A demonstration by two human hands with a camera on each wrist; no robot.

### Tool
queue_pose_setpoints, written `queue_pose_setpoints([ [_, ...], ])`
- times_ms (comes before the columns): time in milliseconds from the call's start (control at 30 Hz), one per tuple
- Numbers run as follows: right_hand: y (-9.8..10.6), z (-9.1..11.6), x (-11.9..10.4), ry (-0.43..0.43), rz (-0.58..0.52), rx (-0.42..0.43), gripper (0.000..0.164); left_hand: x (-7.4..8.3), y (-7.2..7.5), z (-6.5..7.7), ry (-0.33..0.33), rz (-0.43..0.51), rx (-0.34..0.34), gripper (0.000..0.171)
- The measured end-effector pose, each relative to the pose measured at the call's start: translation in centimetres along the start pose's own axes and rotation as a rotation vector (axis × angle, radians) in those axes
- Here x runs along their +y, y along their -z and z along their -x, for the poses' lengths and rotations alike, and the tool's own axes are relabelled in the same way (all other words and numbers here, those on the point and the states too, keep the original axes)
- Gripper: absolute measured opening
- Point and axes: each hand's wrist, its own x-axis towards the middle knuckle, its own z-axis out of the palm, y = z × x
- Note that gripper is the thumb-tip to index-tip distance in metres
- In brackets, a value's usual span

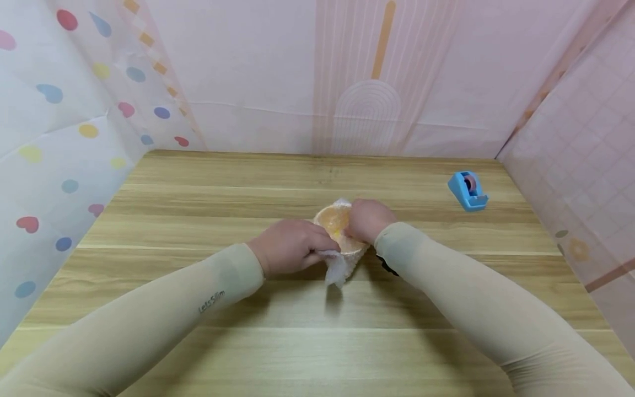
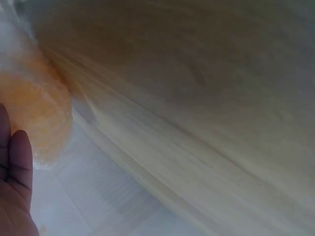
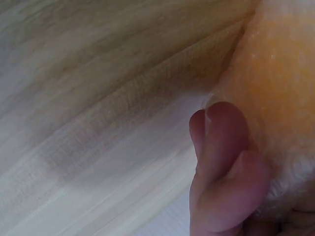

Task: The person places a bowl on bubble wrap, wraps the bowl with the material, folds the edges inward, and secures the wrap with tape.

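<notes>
An orange bowl (image 1: 329,219), wrapped on the outside in clear bubble wrap (image 1: 353,263), is between both hands at the middle of the table, tilted so its inside shows. My left hand (image 1: 292,246) grips the wrap at the near left rim, where a loose flap hangs down. At the right rim, my right hand (image 1: 371,220) holds the wrap with curled fingers that reach over the edge. The left wrist view has the wrapped orange side (image 2: 42,115) beside two fingertips. In the right wrist view, bent fingers (image 3: 226,130) lie against the bubble wrap (image 3: 283,93).
A blue tape dispenser (image 1: 468,191) with a pink roll stands at the back right of the wooden table (image 1: 238,187). Patterned sheets (image 1: 248,66) line the back and both sides of the tabletop.
</notes>
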Motion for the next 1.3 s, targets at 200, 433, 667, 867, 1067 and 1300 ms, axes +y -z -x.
queue_pose_setpoints([
  [200, 0.2, 0.3, 0.3, 0.057, -0.001, 0.015, 0.029, 0.0, 0.1, -0.7, 0.307, 0.184, -0.065, 0.030],
  [433, 0.3, 0.7, 0.9, 0.145, -0.031, 0.045, 0.015, 0.2, -0.3, -1.7, 0.494, 0.187, -0.026, 0.032],
  [667, 0.2, 0.6, 0.7, 0.069, -0.078, 0.040, 0.019, 1.0, -0.7, -2.3, 0.640, 0.132, -0.002, 0.024],
  [867, 0.2, 0.6, 0.5, 0.018, -0.119, 0.027, 0.028, 1.5, -0.9, -2.4, 0.703, 0.128, 0.045, 0.012],
  [1067, 0.3, 0.6, 0.3, 0.010, -0.097, 0.020, 0.033, 1.5, -1.2, -2.2, 0.646, 0.054, 0.132, 0.019],
  [1300, 0.3, 0.5, 0.2, -0.008, -0.101, -0.003, 0.024, 1.5, -1.2, -2.0, 0.183, -0.294, 0.177, 0.015],
])
